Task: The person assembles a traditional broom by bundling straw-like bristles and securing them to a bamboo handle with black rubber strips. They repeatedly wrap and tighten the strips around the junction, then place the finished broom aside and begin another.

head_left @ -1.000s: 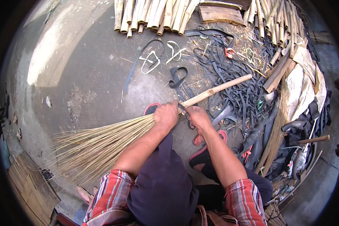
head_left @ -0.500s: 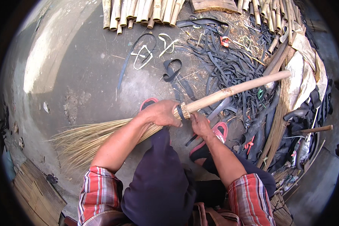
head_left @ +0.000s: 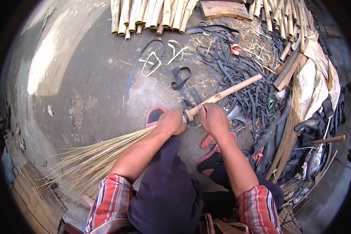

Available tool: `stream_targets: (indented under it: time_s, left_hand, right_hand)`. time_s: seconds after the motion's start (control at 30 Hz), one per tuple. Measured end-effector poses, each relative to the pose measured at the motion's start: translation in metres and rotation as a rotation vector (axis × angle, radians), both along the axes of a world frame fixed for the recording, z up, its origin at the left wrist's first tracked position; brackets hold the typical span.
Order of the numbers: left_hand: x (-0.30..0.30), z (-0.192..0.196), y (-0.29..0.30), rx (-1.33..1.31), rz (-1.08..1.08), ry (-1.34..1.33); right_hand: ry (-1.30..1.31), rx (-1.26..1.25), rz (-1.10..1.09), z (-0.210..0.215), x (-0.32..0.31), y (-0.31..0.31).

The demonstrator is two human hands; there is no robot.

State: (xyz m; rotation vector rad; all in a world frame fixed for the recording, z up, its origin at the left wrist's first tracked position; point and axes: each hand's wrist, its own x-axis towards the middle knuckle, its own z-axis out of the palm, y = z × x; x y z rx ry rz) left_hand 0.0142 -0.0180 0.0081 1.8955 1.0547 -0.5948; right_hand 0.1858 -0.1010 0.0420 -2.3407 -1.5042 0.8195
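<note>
A broom of long pale thin stalks (head_left: 101, 150) lies slantwise across in front of me, its stalks fanning out to the lower left. Its pale wooden handle (head_left: 236, 87) points to the upper right. A dark rubber strip (head_left: 187, 115) goes round the neck where stalks and handle meet. My left hand (head_left: 172, 121) is closed round the bundle just below that strip. On the other side of the neck, my right hand (head_left: 214, 120) is closed, its thumb side against the handle. Whatever sits inside those right fingers is hidden.
Cut bamboo lengths (head_left: 152, 15) lie at the far side, beside a wooden block (head_left: 224, 9). A tangle of black rubber strips (head_left: 241, 74) spreads over the floor at right, near a bundle of thin stalks (head_left: 286, 136) and a pale sack (head_left: 316, 78). Pink sandals (head_left: 156, 113) are below.
My right hand has moved from below the handle up against it. The handle's far end has swung toward the left in view, and my left hand has shifted slightly down.
</note>
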Motion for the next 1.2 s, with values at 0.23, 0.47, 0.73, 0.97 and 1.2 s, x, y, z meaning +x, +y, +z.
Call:
stream_targets:
  time_s: [0.23, 0.47, 0.73, 0.97, 1.2]
  left_hand:
    - [0.002, 0.01, -0.009, 0.058, 0.005, 0.069]
    - [0.002, 0.01, -0.013, 0.094, 0.087, -0.032]
    - [-0.001, -0.002, -0.022, 0.204, 0.041, -0.035]
    - [0.0, -0.007, -0.025, 0.242, 0.05, -0.039]
    - [-0.003, -0.013, -0.028, 0.398, -0.047, -0.091]
  right_hand:
    - [0.164, -0.26, 0.114, -0.03, -0.026, 0.05]
    - [0.628, -0.134, -0.385, -0.041, -0.041, -0.008]
    - [0.371, -0.199, -0.36, -0.032, -0.044, -0.015]
    - [0.232, -0.217, -0.129, -0.012, -0.041, -0.008]
    - [0.544, -0.095, -0.312, -0.024, -0.044, -0.015]
